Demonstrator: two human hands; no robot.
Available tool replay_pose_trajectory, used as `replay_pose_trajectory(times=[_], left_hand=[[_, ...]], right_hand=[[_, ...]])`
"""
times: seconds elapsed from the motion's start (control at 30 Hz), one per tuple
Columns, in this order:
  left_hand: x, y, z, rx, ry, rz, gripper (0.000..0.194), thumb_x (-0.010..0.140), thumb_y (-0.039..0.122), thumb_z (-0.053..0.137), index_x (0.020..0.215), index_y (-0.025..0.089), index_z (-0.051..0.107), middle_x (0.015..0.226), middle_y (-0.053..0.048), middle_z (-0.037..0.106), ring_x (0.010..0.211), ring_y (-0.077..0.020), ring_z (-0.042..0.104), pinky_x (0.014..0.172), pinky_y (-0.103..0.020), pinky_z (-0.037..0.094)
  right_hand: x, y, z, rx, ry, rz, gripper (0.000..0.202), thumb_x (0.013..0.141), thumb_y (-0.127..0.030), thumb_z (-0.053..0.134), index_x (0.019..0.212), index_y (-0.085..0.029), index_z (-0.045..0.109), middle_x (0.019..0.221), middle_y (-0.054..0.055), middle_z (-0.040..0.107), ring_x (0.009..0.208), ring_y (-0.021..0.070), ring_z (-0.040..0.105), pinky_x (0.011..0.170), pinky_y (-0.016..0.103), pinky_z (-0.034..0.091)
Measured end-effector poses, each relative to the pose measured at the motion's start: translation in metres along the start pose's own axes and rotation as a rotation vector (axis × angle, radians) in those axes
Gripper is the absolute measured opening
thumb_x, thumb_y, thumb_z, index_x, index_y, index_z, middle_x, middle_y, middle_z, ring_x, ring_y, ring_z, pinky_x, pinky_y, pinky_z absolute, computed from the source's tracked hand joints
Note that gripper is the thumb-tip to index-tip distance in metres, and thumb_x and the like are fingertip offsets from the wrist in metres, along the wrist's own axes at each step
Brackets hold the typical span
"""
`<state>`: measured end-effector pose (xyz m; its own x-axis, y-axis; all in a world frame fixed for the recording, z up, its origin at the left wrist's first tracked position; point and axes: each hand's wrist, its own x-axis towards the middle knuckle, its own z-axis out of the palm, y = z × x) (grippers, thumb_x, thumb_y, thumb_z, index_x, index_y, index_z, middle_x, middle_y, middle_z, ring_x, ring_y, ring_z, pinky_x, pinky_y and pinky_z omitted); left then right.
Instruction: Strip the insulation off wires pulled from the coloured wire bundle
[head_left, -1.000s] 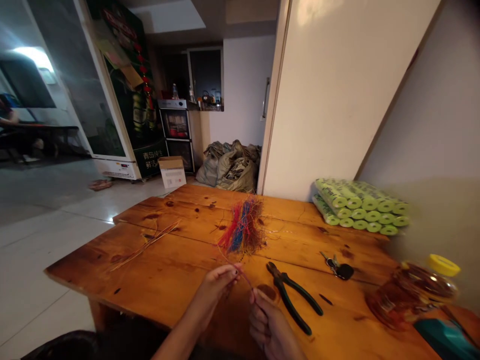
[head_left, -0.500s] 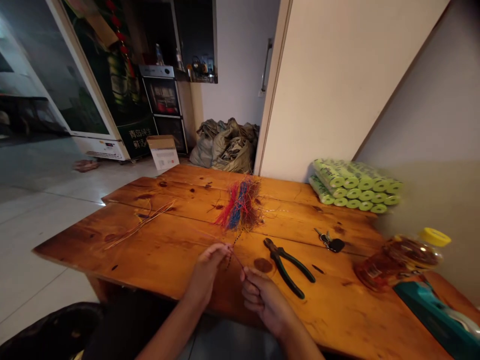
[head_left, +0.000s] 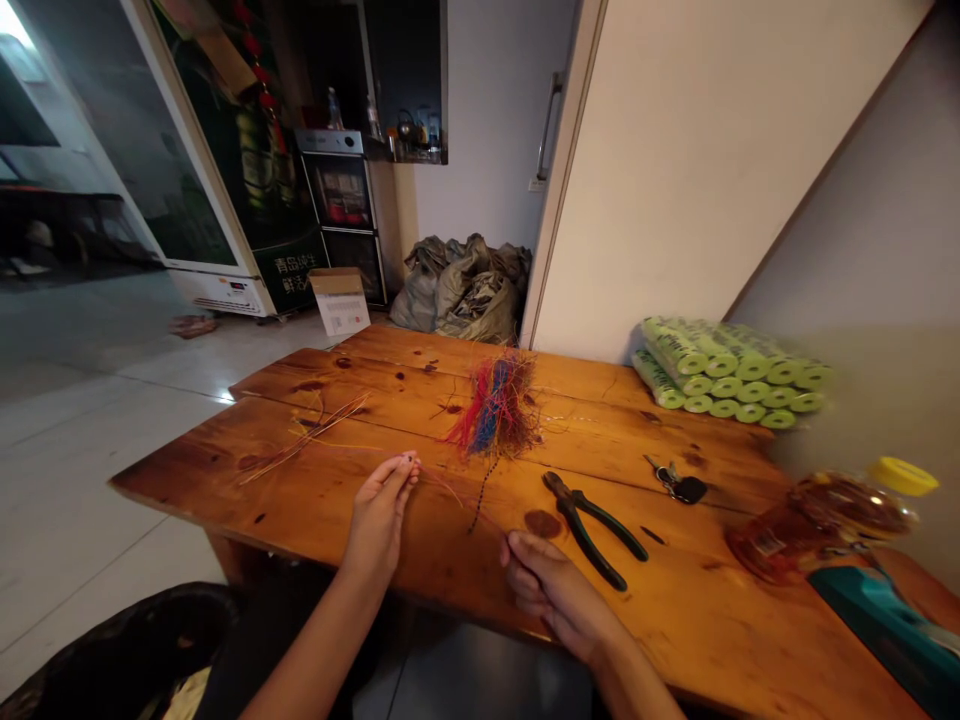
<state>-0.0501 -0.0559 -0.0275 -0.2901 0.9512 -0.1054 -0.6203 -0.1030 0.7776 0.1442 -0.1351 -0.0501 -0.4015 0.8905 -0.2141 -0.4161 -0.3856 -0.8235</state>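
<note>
A thin reddish strand [head_left: 484, 516] hangs in front of you above the near middle of the table, running between your two hands. Its long axis slants from far left to near right, with a slight sag. Your left hand [head_left: 384, 500], at the farther end, pinches it between thumb and fingertips; your right hand [head_left: 544, 580], at the nearer end, closes on it with thumb over curled fingers. A dark beaded-looking cord [head_left: 482, 497] lies behind the strand, pointing from the bundle towards you.

The table [head_left: 705, 600] is of warm brown, knotted planks. Past your hands sits a bundle of red, blue and yellow strands [head_left: 495, 405]; left of it lie loose yellowish strands [head_left: 311, 440]. Pliers [head_left: 568, 498] rest just right of your right hand, nose to the far left, handles apart towards the near right. Farther right are keys [head_left: 679, 486], green rolls [head_left: 727, 375] and a yellow-capped bottle [head_left: 825, 525]. Beyond the table stand grey sacks [head_left: 465, 295], a carton [head_left: 341, 303] and a tall fridge [head_left: 184, 150].

The near edge passes beneath your forearms. Bare wood stretches from your left hand to the left corner; on the right, the pliers and bottle narrow your room.
</note>
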Motion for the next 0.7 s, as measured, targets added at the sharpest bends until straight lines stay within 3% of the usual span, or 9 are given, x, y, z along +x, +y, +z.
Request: replay_pose_trajectory(times=[0.17,0.37,0.7], left_hand=[[-0.001,0.000,-0.001,-0.007,0.011,-0.006,0.008,0.062,0.012,0.069,0.070,0.012,0.068,0.076,-0.003,0.068,0.066,-0.0064,0.061,0.068,-0.016,0.048],[0.001,-0.001,-0.004,-0.042,0.050,-0.019,0.007,0.067,0.007,0.065,0.071,0.011,0.067,0.076,-0.003,0.068,0.066,-0.0056,0.061,0.067,-0.014,0.049],[0.004,0.000,-0.010,-0.112,0.109,-0.054,0.019,0.078,0.000,0.052,0.076,0.011,0.067,0.078,-0.003,0.068,0.066,-0.0038,0.062,0.066,-0.011,0.050]], right_hand=[[-0.003,0.001,-0.003,0.005,0.000,-0.025,0.029,0.082,-0.041,0.056,0.087,-0.013,0.061,0.055,-0.006,0.038,0.040,0.0010,0.018,0.038,0.018,0.008],[-0.006,-0.004,-0.004,0.107,0.007,0.001,0.046,0.082,-0.054,0.048,0.096,-0.013,0.063,0.063,-0.003,0.046,0.040,0.0008,0.017,0.038,0.018,0.008],[-0.014,-0.009,-0.010,-0.107,0.085,-0.038,0.027,0.075,-0.035,0.065,0.092,-0.014,0.063,0.066,-0.001,0.056,0.040,0.0014,0.028,0.037,0.019,0.009]])
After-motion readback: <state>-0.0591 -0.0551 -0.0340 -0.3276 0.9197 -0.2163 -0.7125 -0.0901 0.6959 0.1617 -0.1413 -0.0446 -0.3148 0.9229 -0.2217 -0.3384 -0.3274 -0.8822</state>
